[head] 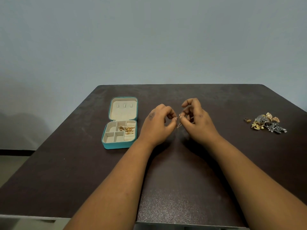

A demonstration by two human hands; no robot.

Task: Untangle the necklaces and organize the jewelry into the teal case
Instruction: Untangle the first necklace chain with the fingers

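While the teal case [120,123] sits open on the dark table [166,188] with a gold chain [126,129] already in one compartment, both hands work just to its right. The left hand [157,125] pinches one side of a fine necklace [178,125], the right hand [195,119] pinches the other beside what looks like a tiny clasp or ring, though it's too small to be sure. Fingertips nearly touch, a thin loop dangling between them. Best played gently here: tease the strands apart with light pulls, never yank, or the knot tightens. Well off to the right, the jewelry pile [267,123] and a lone ring [247,120] wait their turn.
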